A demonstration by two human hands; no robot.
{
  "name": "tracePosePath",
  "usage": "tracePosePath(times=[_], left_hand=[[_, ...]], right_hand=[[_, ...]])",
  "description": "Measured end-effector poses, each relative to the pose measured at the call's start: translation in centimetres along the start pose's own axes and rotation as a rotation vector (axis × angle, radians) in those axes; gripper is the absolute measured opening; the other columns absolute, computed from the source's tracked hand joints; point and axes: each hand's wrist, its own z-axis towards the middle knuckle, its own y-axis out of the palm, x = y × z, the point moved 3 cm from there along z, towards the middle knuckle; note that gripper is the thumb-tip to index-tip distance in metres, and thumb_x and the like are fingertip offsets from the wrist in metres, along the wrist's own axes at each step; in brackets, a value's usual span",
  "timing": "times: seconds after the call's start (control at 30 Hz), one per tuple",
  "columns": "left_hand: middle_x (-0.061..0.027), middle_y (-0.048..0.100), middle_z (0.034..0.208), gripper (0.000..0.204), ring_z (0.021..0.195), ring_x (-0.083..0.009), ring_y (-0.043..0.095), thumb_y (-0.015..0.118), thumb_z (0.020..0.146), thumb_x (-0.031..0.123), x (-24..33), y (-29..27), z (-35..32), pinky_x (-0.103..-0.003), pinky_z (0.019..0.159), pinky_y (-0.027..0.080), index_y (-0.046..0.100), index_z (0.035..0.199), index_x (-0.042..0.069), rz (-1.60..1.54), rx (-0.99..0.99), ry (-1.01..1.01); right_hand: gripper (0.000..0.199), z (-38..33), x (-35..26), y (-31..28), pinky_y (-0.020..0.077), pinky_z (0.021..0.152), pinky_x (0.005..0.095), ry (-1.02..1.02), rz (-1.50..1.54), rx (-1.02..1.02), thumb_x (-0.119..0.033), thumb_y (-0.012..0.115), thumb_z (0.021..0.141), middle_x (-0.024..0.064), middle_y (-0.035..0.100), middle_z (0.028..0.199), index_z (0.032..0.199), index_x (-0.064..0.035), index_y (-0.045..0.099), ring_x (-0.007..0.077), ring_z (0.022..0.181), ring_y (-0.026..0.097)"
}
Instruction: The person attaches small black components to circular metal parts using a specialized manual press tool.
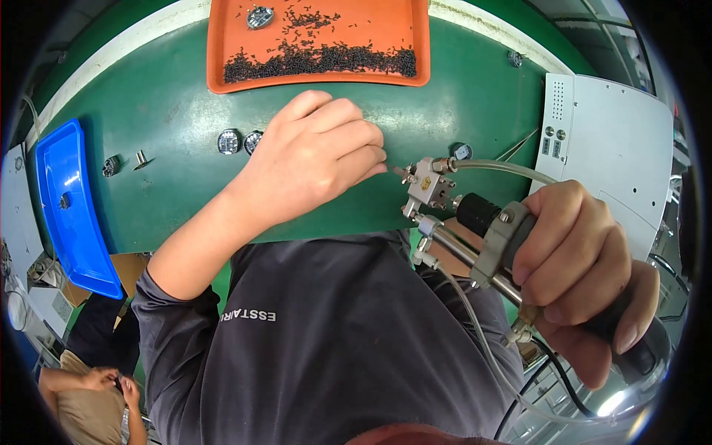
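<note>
My left hand [319, 148] is closed above the green table, its fingers curled together just beside the tip of a tool. Whatever lies within those fingers is hidden from view. My right hand [582, 256] wraps round the dark grip of a hand-held power tool [480, 213], which has a metal block head, a steel cylinder along its side and hoses attached. The head points left toward my left fingertips. Beside my left wrist lie two small round metal-and-black parts [229, 141], one partly covered by the wrist. A similar round part [461, 151] sits behind the tool's head.
An orange tray [319, 87] at the far side holds many small black screw-like pieces and a round part [259, 17]. At left are a blue tray [93, 278], another round part [110, 165] and a small metal piece [141, 159]. A pale equipment box [604, 141] stands right. Another person [93, 404] works lower left.
</note>
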Motion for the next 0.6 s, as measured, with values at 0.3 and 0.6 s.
tracePosePath(times=[0.3,0.6], left_hand=[[-0.0013,0.067,0.102,0.017,0.093,-0.0185,0.060,0.076,0.070,0.017,-0.2,0.2,-0.5,-0.034,0.080,0.047,0.072,0.084,0.008,0.159,0.011,-0.038],[-0.0016,0.073,0.106,0.022,0.096,-0.0162,0.062,0.070,0.072,0.015,-0.3,0.4,-0.8,-0.032,0.086,0.048,0.077,0.091,0.006,0.233,-0.071,-0.029]], right_hand=[[0.040,0.1,0.9,-1.1,0.0458,0.062,0.0303,0.208,-0.126,-0.125,-0.047,0.065,0.102,-0.0022,0.058,0.080,0.131,-0.0188,0.058,0.0113,0.060,0.055],[0.041,0.0,1.6,-0.9,0.0458,0.062,0.0295,0.208,-0.129,-0.132,-0.047,0.065,0.102,-0.0029,0.057,0.079,0.131,-0.0189,0.059,0.0111,0.061,0.056]])
